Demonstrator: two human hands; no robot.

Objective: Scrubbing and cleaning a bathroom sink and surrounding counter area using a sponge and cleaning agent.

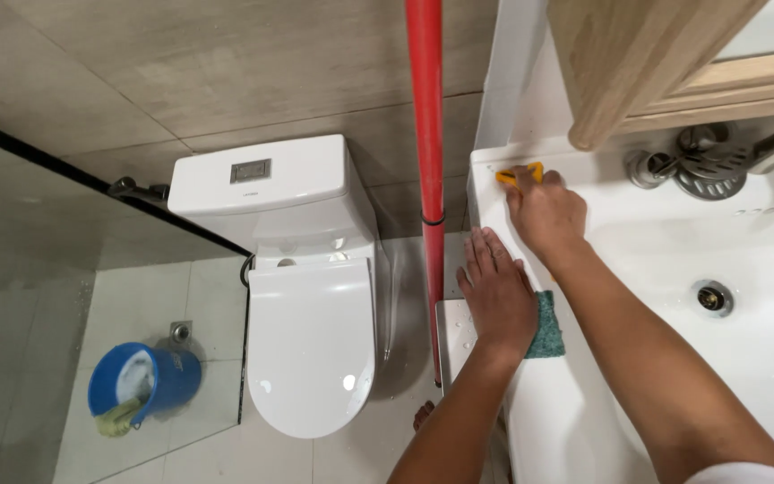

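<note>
Right hand (pixel 544 213) grips yellow scraper (pixel 516 174); left hand (pixel 497 296) presses green sponge (pixel 547 327)

White washbasin (pixel 584 421) with a broad flat rim carries most of it; a green scouring pad (pixel 549 324) lies on the left rim under the left hand (pixel 497 291), palm pressed flat; a small yellow tool (pixel 514 175) sits at the back left corner of the rim, gripped by the right hand (pixel 544 213); chrome tap (pixel 700 166) stands on the back ledge; tiled floor (pixel 136 296) carries a white toilet (pixel 306 296), lid down, and a blue bucket (pixel 145 384) lying tilted beside a floor drain (pixel 181 332).
</note>
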